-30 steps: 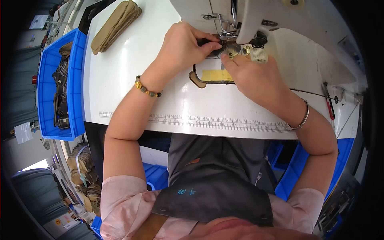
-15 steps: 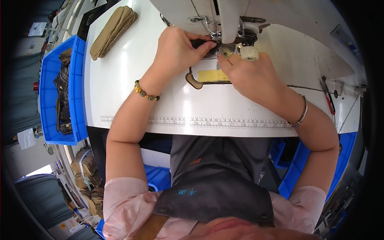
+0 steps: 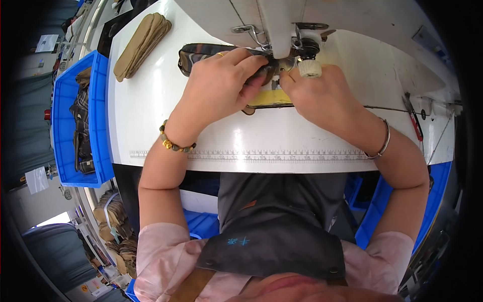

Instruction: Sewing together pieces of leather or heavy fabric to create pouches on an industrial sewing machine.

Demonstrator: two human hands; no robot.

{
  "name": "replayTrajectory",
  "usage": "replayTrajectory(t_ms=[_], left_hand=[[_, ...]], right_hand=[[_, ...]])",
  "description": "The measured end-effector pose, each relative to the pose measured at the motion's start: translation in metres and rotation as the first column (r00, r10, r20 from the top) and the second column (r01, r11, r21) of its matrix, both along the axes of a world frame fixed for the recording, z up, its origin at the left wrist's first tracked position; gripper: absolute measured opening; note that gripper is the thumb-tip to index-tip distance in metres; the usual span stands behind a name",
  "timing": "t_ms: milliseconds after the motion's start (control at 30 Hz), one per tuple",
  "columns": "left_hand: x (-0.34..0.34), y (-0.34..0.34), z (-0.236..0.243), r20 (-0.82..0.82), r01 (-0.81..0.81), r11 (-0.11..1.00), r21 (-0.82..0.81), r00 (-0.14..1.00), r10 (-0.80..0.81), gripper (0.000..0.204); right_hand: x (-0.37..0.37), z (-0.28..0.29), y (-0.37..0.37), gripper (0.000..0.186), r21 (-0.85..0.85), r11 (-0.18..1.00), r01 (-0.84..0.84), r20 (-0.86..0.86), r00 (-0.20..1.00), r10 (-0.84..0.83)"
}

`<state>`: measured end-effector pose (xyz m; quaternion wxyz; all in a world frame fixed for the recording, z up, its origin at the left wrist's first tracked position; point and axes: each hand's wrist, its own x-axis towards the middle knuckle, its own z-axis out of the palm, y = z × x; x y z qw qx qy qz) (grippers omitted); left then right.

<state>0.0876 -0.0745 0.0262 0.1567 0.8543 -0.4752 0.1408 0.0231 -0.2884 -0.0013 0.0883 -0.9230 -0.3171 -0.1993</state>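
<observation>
A dark plaid fabric piece (image 3: 197, 52) with a rounded end lies on the white sewing table, its right part under my left hand (image 3: 224, 83). My left fingers are bent and closed on it near the sewing machine's (image 3: 284, 30) presser foot. To the right of the needle area, my right hand (image 3: 319, 90) has its fingers curled with the tips together beside the foot. What they pinch, if anything, is hidden. Just in front of the foot lies a yellow strip (image 3: 274, 97), with a small brown-edged tab (image 3: 248, 110) at its left.
A stack of tan fabric pieces (image 3: 143, 46) lies at the far left of the table. A blue bin (image 3: 104, 121) with plaid pieces stands beyond the left edge. Red-handled snippers (image 3: 415, 121) lie at the right. A printed ruler (image 3: 241, 155) runs along the front edge.
My left hand has shifted nearer to me and its grip has changed. The plaid piece now shows to its left. My right hand stays almost in place.
</observation>
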Motion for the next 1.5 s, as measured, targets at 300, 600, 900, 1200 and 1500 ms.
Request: replayTrajectory(t_ms=[300,600,900,1200,1500], left_hand=[[0.004,-0.001,-0.008,0.094,0.023,1.000,-0.014,0.995,-0.021,0.031],[0.018,-0.001,-0.022,0.178,0.037,0.998,-0.046,0.984,-0.028,0.030],[0.017,-0.004,-0.023,0.188,0.021,0.997,-0.070,0.982,-0.008,0.029],[0.013,-0.006,-0.021,0.164,-0.005,0.998,-0.061,0.986,0.015,0.028],[0.009,-0.009,-0.022,0.161,-0.089,0.995,-0.044,0.982,0.095,0.030]], right_hand=[[-0.003,-0.009,0.009,0.020,0.043,0.999,-0.017,-0.037,0.999,0.018],[-0.003,-0.008,0.015,0.023,0.132,0.991,0.021,-0.214,0.977,0.007],[-0.003,-0.004,0.017,0.024,0.150,0.989,0.014,-0.245,0.969,0.023],[-0.002,-0.004,0.015,0.022,0.122,0.992,0.005,-0.195,0.981,0.019],[0.001,-0.005,0.012,0.015,0.139,0.990,0.024,-0.180,0.984,0.002]])
